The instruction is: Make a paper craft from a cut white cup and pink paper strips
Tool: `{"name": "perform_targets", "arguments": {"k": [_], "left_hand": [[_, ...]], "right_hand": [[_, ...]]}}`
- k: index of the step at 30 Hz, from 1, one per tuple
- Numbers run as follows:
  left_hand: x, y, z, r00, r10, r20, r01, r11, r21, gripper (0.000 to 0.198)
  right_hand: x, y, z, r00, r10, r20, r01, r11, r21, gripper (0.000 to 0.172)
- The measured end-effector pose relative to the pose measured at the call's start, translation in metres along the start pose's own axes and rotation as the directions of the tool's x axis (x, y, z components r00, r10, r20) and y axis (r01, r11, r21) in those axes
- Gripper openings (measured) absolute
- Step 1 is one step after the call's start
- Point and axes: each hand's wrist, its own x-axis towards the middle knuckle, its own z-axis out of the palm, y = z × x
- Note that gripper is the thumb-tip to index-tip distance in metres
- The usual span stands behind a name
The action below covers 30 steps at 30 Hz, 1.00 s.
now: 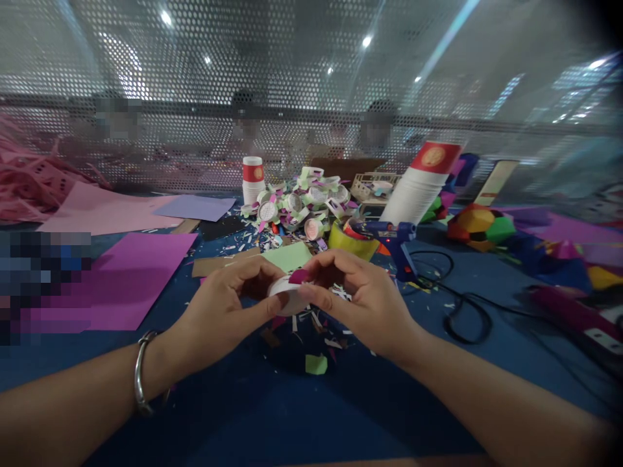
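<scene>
Both hands meet over the middle of the table around a small white round paper cup piece (291, 299). My left hand (233, 301) grips its left side between thumb and fingers. My right hand (365, 295) is closed at the right side, its thumb pressing on the white piece. A magenta paper bit (298, 277) sits at the top edge, by the right fingertips; whether it is fixed there I cannot tell. Beneath and behind the hands lie a light green paper sheet (292, 257) and several paper scraps (316, 364).
Behind is a pile of decorated cup pieces (311, 198), beside a short cup stack (252, 178). A tall cup stack (418, 185) leans at right, near a blue glue gun (396, 243) with a black cord (470, 305). Magenta sheets (141, 279) lie left.
</scene>
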Motion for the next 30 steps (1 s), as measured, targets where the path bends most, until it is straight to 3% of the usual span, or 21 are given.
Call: {"name": "perform_targets", "arguments": {"k": [5,11,14,17,21,25,30], "left_hand": [[-0.001,0.0042,-0.0001,1.0,0.005,0.03,-0.006,0.998,0.061,0.015],[-0.0002,0.0029,0.0036,0.999,-0.041,0.029,0.042,0.998,-0.053,0.014],[-0.0018,-0.0002,0.0013,0.994,0.075,-0.077,-0.065,0.99,0.121,0.009],[-0.0047,-0.0008,-0.0027,0.936,0.32,-0.145,-0.239,0.883,0.404,0.017],[-0.008,0.0012,-0.0029,0.845,0.535,-0.018,-0.429,0.697,0.575,0.032],[-0.0093,0.0025,0.0002,0.815,0.566,0.122,-0.508,0.597,0.621,0.028],[-0.0081,0.0027,-0.0008,0.798,0.587,0.133,-0.51,0.541,0.669,0.029]], "right_hand": [[-0.0013,-0.002,0.0005,1.0,0.007,-0.001,-0.007,1.0,0.012,0.015],[0.0004,-0.0009,0.0016,0.997,0.069,0.022,-0.071,0.994,0.079,0.017],[0.0016,-0.0001,0.0011,0.997,0.077,-0.023,-0.075,0.995,0.062,0.017],[0.0015,-0.0001,0.0021,0.994,0.107,0.013,-0.108,0.988,0.111,0.02],[0.0011,-0.0006,0.0062,0.977,0.156,0.143,-0.187,0.953,0.238,0.023],[0.0013,-0.0012,0.0088,0.973,0.187,0.137,-0.221,0.929,0.298,0.028],[0.0013,-0.0046,0.0098,0.968,0.23,0.102,-0.252,0.881,0.401,0.033]]}}
